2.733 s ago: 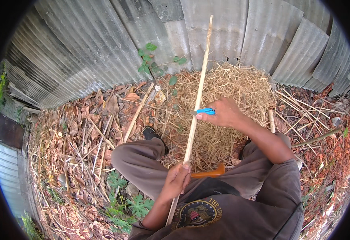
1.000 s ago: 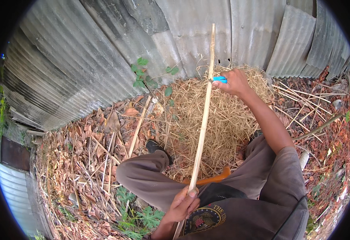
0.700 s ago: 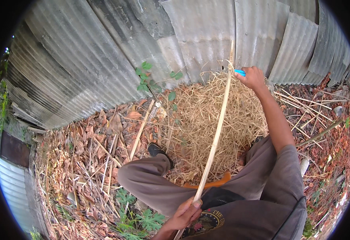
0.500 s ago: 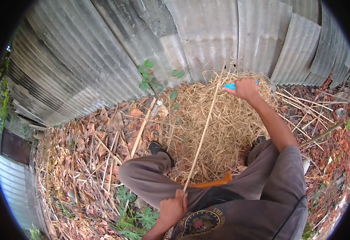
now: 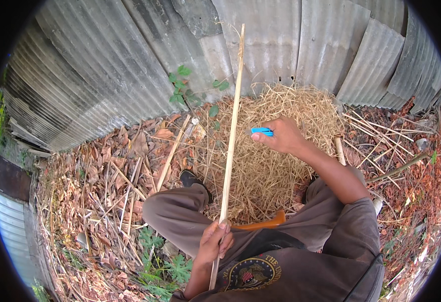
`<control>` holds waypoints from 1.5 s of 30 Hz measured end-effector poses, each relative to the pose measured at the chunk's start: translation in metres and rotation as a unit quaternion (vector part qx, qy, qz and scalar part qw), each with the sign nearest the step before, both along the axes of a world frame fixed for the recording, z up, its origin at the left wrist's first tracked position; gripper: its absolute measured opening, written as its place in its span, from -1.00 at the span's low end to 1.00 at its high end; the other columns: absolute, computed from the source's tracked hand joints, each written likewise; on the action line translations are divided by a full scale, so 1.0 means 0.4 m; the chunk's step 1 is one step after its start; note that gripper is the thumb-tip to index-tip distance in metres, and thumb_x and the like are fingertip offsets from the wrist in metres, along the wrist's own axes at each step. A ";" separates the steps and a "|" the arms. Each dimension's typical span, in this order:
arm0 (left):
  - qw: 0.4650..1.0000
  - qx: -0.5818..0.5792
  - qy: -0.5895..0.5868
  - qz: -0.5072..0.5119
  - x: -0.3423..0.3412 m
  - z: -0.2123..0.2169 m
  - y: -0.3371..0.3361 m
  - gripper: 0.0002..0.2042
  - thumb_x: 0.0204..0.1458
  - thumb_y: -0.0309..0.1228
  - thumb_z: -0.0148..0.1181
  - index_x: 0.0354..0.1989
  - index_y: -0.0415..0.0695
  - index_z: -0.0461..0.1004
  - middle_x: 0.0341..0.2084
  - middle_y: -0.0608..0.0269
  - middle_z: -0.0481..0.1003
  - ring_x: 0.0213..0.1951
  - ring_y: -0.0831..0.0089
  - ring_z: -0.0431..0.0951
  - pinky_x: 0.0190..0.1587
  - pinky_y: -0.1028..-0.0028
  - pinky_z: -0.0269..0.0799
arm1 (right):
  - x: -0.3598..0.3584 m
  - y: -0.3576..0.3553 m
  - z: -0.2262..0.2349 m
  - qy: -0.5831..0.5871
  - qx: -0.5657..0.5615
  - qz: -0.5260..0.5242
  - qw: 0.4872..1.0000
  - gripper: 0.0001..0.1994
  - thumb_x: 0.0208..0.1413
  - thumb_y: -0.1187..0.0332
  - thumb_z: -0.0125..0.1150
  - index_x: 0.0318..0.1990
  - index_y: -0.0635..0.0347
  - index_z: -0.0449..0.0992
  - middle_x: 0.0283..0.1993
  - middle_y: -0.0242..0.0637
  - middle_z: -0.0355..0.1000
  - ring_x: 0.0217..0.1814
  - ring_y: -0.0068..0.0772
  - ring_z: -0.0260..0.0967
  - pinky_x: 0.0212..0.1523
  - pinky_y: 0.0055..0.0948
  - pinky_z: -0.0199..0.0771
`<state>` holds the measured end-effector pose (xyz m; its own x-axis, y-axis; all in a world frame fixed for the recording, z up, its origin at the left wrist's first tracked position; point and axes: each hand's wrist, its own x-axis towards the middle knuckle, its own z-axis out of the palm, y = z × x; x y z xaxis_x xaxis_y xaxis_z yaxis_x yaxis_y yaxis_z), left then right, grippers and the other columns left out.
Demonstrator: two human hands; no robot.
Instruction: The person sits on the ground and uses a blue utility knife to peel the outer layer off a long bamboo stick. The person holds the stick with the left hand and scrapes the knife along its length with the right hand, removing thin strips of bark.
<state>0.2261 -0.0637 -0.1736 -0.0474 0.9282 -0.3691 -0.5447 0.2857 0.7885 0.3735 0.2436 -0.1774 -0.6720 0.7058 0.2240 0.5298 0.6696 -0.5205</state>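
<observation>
My left hand [image 5: 214,243] grips the lower part of a long pale bamboo stick [image 5: 232,131] that points up and away toward the metal wall. My right hand [image 5: 281,135] holds a small blue-handled knife [image 5: 261,131] just to the right of the stick, over a heap of straw-like shavings [image 5: 276,151]. I am seated with my knees bent, in grey-brown trousers. An orange handle [image 5: 260,224] lies across my lap.
A corrugated metal wall [image 5: 129,60] curves round the back. Dry leaves and several cut sticks [image 5: 109,176] cover the ground at left, more sticks [image 5: 376,136] at right. A small green plant [image 5: 185,88] grows at the wall, with weeds [image 5: 165,256] by my left knee.
My right hand ran the blue knife up the stick toward its far tip, then came back down to its middle. The stick tilted right, then swung upright again.
</observation>
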 end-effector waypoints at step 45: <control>0.921 0.030 0.341 -0.185 0.085 0.055 -0.102 -0.81 0.25 -0.31 -0.07 -0.20 -0.20 0.28 -0.55 0.44 0.22 -0.51 0.65 0.18 -0.45 0.58 0.18 | 0.186 0.325 0.021 -0.008 0.119 -0.275 0.954 -0.21 -0.09 -0.50 -0.12 -0.57 0.17 0.58 -0.69 -0.16 0.40 -0.50 -0.11 0.48 -0.46 -0.15 0.43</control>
<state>0.2602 -0.1044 -0.1515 0.0736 0.9453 -0.3177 0.2098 0.2968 0.9316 0.4479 0.3738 -0.1691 -0.2196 0.8832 0.4145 0.8412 0.3866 -0.3781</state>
